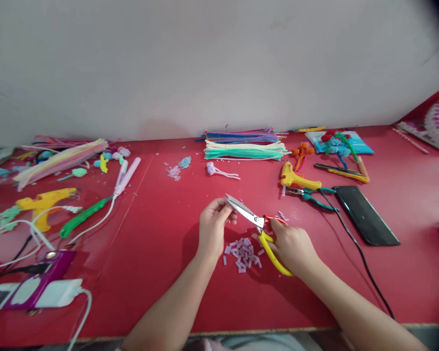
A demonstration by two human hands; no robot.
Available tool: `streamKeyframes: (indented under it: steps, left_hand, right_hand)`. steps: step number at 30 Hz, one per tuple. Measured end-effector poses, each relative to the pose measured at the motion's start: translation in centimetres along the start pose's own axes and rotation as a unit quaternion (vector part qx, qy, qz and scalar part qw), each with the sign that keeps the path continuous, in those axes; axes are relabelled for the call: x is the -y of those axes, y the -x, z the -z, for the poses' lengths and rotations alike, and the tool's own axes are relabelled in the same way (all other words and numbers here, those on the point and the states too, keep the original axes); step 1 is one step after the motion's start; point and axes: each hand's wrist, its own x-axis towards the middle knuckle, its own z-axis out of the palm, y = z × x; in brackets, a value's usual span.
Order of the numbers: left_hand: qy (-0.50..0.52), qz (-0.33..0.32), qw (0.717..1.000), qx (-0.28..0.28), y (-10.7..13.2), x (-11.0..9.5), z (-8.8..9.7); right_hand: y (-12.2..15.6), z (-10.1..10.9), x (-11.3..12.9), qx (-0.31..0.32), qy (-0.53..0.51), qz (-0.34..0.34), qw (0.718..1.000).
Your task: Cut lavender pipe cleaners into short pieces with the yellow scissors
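Observation:
My right hand (290, 243) grips a pair of scissors (246, 210) by the handles, one red and one yellow. The blades point up and left, and their tips reach the fingers of my left hand (215, 219). Those fingers are closed in a pinch beside the tips; whatever they hold is too small or hidden to make out. Below the scissors lies a pile of small lilac cut pieces (242, 254). A lilac pipe-cleaner flower (212, 169) with two loose stems rests behind my left hand.
Pipe-cleaner bundles (245, 150) lie along the wall. To the right are a yellow glue gun (296, 179), green-handled pliers (316, 196) and a black phone (366, 214). At left are another glue gun (44, 204), a green-handled knife (84, 218), a pink styling iron (127, 176) and a power strip (36, 287) with cables.

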Motion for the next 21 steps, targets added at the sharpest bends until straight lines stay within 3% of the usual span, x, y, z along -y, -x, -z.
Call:
streamKeyframes:
  steps: [14,21]
  left_hand:
    - [-0.006,0.004,1.000,0.022,-0.07,-0.07,0.23]
    - [-0.001,0.014,1.000,0.021,0.11,-0.25,-0.17]
  right_hand:
    - [-0.06,0.26,-0.14,0.022,0.008,-0.012,1.000]
    - [-0.31,0.93,-0.21,-0.001,-0.010,-0.057,0.998]
